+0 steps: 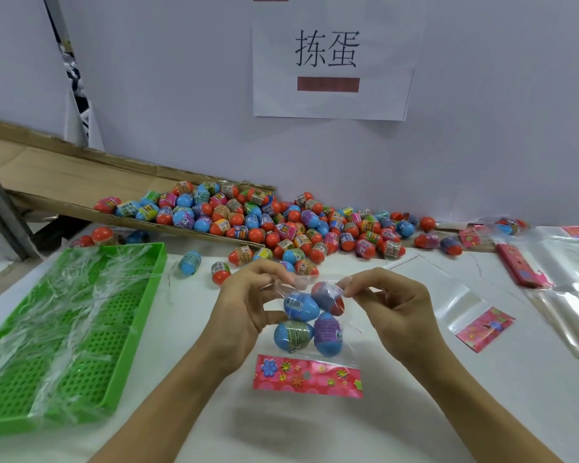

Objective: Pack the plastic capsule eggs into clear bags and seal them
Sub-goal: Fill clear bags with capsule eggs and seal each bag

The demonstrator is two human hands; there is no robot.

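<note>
A white desk [415, 412] filled the lower frame, with a green perforated tray [81, 332] at the left holding clear strips. At centre, the left hand [248, 305] and right hand [391, 305] each pinched the top edge of a clear bag [310, 329] holding four capsule eggs, its pink flowered header [308, 375] hanging lowest. Empty bags [482, 315] lay at right. Farther back, a heap of eggs [281, 225] spilled from a cardboard sheet [64, 172] below a paper sign [331, 61] on the wall.
</note>
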